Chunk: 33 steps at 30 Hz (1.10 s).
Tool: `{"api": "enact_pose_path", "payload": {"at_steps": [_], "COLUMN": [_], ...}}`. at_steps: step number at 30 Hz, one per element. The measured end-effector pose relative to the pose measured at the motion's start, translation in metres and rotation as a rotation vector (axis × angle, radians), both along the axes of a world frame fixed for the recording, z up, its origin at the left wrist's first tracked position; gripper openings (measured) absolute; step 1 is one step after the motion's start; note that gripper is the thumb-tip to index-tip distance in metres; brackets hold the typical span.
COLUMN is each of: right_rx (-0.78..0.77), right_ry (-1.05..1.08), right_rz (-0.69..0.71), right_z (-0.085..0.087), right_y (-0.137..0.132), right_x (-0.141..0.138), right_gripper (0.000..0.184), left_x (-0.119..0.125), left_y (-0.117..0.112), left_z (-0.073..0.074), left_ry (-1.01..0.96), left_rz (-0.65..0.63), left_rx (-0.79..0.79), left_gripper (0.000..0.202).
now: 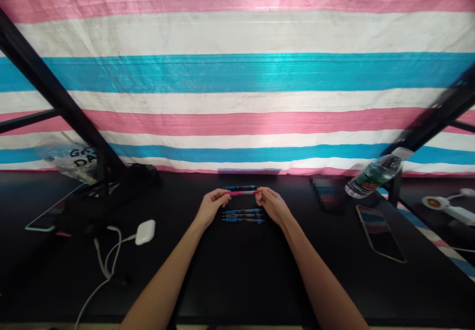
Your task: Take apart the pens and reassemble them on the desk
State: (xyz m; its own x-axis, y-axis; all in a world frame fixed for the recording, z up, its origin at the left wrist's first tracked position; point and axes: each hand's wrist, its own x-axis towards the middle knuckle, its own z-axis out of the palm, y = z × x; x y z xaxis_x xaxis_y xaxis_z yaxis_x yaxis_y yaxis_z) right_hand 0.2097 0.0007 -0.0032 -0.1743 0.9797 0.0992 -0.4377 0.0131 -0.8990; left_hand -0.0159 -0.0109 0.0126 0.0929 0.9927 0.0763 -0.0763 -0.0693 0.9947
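Note:
Between my two hands a red pen point(243, 192) lies level, one end in each. The fingertips of my left hand point(211, 205) pinch its left end, and my right hand point(273, 204) pinches the right end. Just beyond it, a blue pen point(241, 187) rests on the black table, partly covered by my fingers. Nearer to me, several blue and dark pens point(243, 215) lie side by side in a row, parallel to the red one.
On the left are a white earphone case point(145, 232), white cables point(107, 270), a dark bag point(83, 211) and a phone point(44, 221). To the right stand a tilted water bottle point(374, 174) and a phone point(380, 233). Striped sheeting point(260, 72) hangs behind the black table point(241, 280).

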Motion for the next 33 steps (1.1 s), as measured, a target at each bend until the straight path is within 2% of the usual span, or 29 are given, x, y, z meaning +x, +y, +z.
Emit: {"api": "enact_pose_path", "payload": {"at_steps": [4,9,13,16,22,24,26,29,33], "right_rx": [0.056,0.215,0.342,0.424,0.492,0.488,0.456,0.397,0.422], "right_ry": [-0.150,-0.607,-0.825,-0.923,-1.013,-1.008,-0.991,-0.980,-1.026], "right_rz": [-0.093,-0.242,-0.268,-0.243,-0.234,-0.267,-0.325,-0.393,-0.409], "right_z": [0.000,0.000,0.000,0.000,0.000,-0.002,-0.004,-0.008,-0.015], "right_y": [0.001,-0.001,-0.003,-0.003,-0.002,-0.002,-0.001,0.001,0.003], "right_x": [0.000,-0.003,-0.005,-0.005,-0.005,-0.005,-0.004,-0.004,-0.006], "right_gripper": [0.033,0.027,0.015,0.013,0.019,0.019,0.018,0.028,0.039], "left_x": [0.000,-0.002,-0.006,-0.006,-0.006,-0.006,-0.005,-0.005,-0.005], "left_y": [-0.002,-0.004,-0.003,-0.003,-0.004,-0.003,-0.001,0.001,0.003], "left_z": [0.006,0.011,0.008,0.008,0.010,0.006,0.002,-0.004,-0.008], "left_ry": [0.125,0.471,0.678,0.776,0.849,0.827,0.799,0.772,0.794], "left_rz": [0.001,0.037,0.030,0.003,-0.028,0.026,0.132,0.288,0.326], "left_rx": [0.036,0.228,0.308,0.318,0.315,0.310,0.318,0.327,0.317], "left_gripper": [0.027,0.016,0.010,0.010,0.015,0.017,0.017,0.020,0.031]}}
